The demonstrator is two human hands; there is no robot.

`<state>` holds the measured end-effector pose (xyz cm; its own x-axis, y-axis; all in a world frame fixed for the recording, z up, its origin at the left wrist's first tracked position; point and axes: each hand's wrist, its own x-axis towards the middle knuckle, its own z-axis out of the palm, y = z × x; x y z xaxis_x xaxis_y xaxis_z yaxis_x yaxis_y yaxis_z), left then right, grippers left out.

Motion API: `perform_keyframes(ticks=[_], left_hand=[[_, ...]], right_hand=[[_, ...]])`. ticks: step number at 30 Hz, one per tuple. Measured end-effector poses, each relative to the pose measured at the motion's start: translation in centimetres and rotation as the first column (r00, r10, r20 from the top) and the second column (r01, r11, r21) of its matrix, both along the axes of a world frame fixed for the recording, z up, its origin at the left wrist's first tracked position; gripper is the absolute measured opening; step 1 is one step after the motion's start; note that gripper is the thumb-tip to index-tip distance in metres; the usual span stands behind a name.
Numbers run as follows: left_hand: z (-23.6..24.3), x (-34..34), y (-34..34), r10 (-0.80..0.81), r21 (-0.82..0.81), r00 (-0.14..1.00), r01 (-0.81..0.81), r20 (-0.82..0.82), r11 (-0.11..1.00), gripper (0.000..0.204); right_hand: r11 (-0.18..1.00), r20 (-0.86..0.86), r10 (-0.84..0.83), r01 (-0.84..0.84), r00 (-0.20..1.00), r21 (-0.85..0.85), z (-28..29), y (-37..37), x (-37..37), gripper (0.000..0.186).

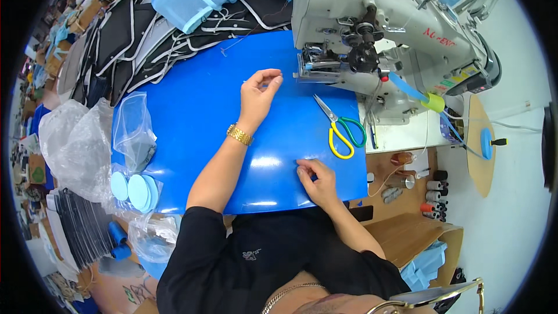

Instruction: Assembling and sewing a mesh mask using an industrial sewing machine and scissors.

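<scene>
My left hand, with a gold watch on its wrist, is over the far middle of the blue table. Its fingers are curled in toward the thumb in a pinch; whatever may be in them is too small to make out. Nearer my body, my right hand hovers at the table's front right. Thumb and forefinger there come close together, and I cannot make out anything between them. Scissors with one yellow and one green handle lie beyond my right hand, blades pointing away, slightly open.
A sewing machine stands at the far right. Black pieces with pale edging and light blue mesh pieces are heaped at the back left. Clear plastic bags and light blue discs lie along the left edge. Thread spools stand right.
</scene>
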<state>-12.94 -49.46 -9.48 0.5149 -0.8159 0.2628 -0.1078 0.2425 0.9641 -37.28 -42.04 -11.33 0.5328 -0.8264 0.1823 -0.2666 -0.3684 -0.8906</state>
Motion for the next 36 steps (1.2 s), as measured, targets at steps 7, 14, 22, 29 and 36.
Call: perform_keyframes(ticks=[7,14,22,29,36], left_hand=[[4.4,-4.1,-0.7,0.070,-0.192,0.997,-0.065,0.018,0.979,0.029],[3.3,-2.6,-1.4,0.043,-0.075,0.989,-0.055,-0.144,0.996,0.023],[3.1,-3.2,-1.6,0.039,-0.090,0.996,-0.046,-0.078,0.995,0.016],[4.7,-4.0,-1.6,0.143,-0.108,0.977,-0.127,0.158,0.986,0.027],[4.6,-3.7,-2.0,0.174,-0.179,0.946,-0.128,0.273,0.975,0.020]], right_hand=[[0.999,0.020,0.019,-0.019,1.000,-0.027,-0.6,0.6,-0.2,0.020],[0.999,0.025,0.019,-0.018,0.999,-0.029,-0.5,0.5,0.0,0.019],[0.980,0.118,-0.020,-0.004,0.993,0.199,-0.8,-0.4,-1.0,0.022],[0.891,0.144,-0.308,0.338,0.940,-0.302,11.8,-12.5,-4.4,0.031],[0.866,0.000,-0.350,0.324,0.937,-0.380,15.2,-17.3,-3.7,0.044]])
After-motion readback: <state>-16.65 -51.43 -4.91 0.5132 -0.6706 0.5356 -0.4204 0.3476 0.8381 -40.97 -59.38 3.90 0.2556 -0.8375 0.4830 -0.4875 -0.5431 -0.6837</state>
